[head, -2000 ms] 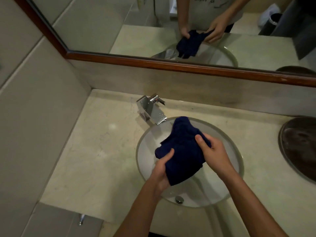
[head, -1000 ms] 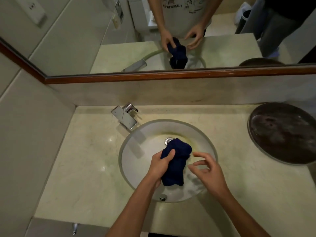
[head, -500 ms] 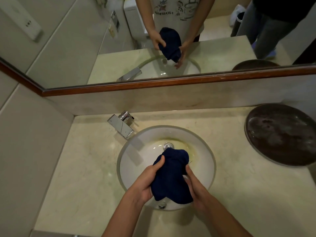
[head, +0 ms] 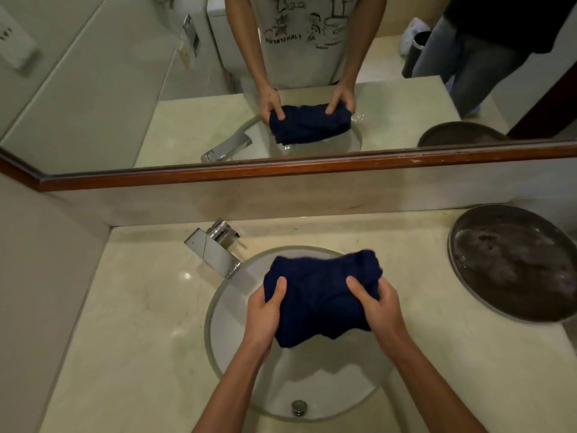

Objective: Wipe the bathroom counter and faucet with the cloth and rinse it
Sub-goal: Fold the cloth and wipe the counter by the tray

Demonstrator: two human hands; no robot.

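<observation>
A dark blue cloth [head: 318, 298] is bunched up and held above the round white sink [head: 231, 348]. My left hand [head: 265, 314] grips its left end, thumb on top. My right hand [head: 374, 307] grips its right end the same way. The chrome faucet [head: 215, 250] stands at the sink's back left, its flat spout reaching over the rim, apart from the cloth. No water runs from it. The pale marble counter [head: 131, 323] surrounds the sink.
A round dark tray [head: 512, 264] lies on the counter at the right. A wood-framed mirror [head: 281, 170] runs along the back wall and reflects my hands, the cloth and a second person standing behind. A tiled wall closes the left side.
Both hands have drawn the cloth out sideways from an upright bundle into a wider roll, one hand at each end, and lifted it higher over the sink.
</observation>
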